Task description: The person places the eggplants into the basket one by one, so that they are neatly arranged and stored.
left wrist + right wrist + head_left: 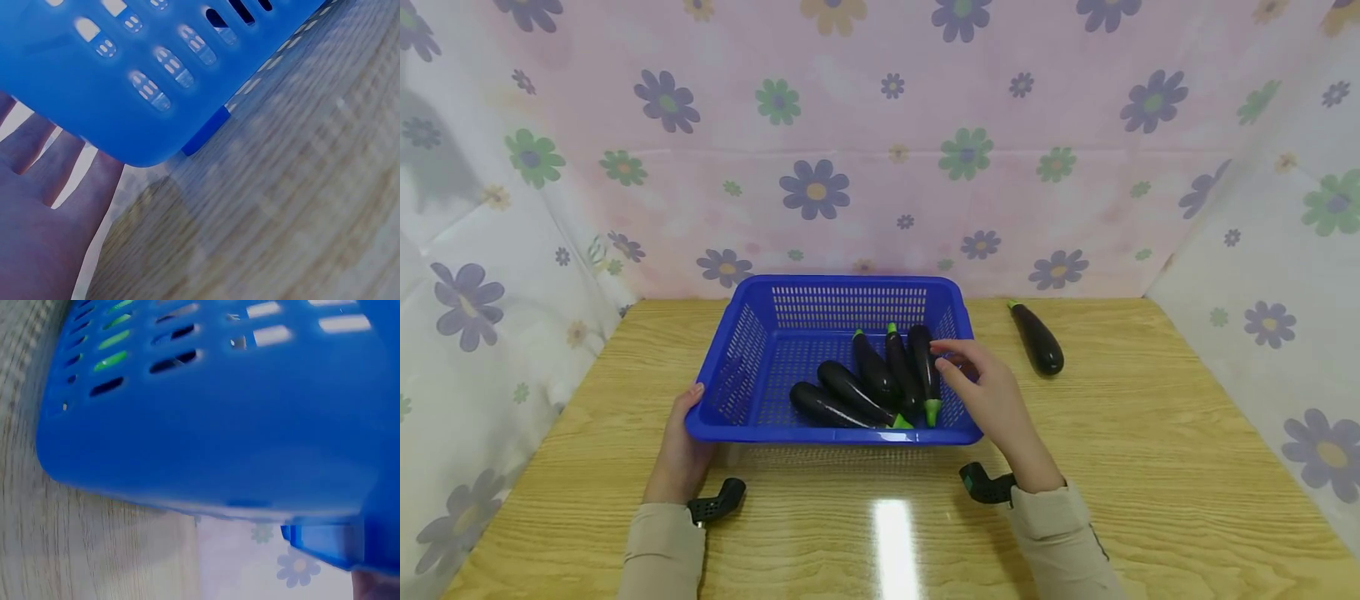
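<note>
A blue plastic basket (850, 435) with slotted walls stands on the table. Several dark eggplants (871, 368) lie inside it, toward its right half. At the front left corner my left hand (679, 446) holds the basket, thumb on the rim and fingers (59, 159) against the outer wall. Over the right rim reaches my right hand (988, 396), its thumb and fingertips parted beside the rightmost eggplant (924, 367). Whether a fingertip touches that eggplant is hard to tell. The right wrist view mostly shows the basket's outer wall (219, 431).
One more eggplant (1037, 340) lies on the wooden table (1150, 433), right of the basket. A flowered cloth (880, 150) hangs behind the table and along both sides. Black wrist mounts (718, 502) sit on both forearms.
</note>
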Available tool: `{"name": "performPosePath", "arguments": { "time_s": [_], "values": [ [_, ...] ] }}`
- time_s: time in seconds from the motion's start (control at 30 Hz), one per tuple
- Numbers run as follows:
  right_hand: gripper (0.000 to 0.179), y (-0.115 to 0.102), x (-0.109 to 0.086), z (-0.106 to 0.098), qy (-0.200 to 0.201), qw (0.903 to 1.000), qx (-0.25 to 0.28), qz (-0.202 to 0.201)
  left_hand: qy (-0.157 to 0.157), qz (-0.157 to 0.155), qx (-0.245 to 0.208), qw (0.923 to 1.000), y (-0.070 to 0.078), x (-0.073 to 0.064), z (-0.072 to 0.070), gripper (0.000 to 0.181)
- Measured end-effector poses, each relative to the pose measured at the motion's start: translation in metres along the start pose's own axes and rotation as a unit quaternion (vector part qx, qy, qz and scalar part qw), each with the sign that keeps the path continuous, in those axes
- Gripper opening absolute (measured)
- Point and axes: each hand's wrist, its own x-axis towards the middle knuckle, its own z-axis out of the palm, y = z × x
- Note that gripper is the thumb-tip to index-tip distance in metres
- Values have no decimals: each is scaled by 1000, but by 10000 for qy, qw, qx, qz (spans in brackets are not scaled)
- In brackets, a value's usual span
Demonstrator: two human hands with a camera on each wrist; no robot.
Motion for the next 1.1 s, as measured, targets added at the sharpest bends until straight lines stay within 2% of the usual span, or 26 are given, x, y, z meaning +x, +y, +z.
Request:
{"name": "performPosePath", "arguments": {
  "time_s": [0.1, 0.23, 0.43, 0.67, 0.77, 0.97, 1.03, 1.1],
  "values": [
    [31, 3, 1, -5, -14, 9988, 471, 108, -5, 24, -36, 10000, 1, 0, 1, 60],
    [30, 0, 1, -15, -60, 9923, 1230, 115, -23, 18, -53, 10000, 2, 0, 3, 60],
    [32, -7, -1, -28, 211, 9868, 1600, 85, -34, 25, -73, 10000, 2, 1, 3, 60],
    [32, 32, 5, -34, 769, 9813, 1766, 9, -42, 37, -59, 10000, 1, 2, 1, 60],
    [32, 46, 5, -36, 881, 9770, 1941, 87, -47, 17, -81, 10000, 0, 2, 0, 61],
    [36, 69, 2, -44, 977, 9551, 2738, 571, -70, -15, -33, 10000, 0, 0, -1, 62],
    [37, 76, 1, -47, 1044, 9430, 3082, 706, -75, -24, 0, 10000, 0, 0, -2, 62],
    [38, 82, 0, -51, 1102, 9246, 3547, 849, -71, -33, 16, 10000, 0, 0, -2, 63]
  ]
}}
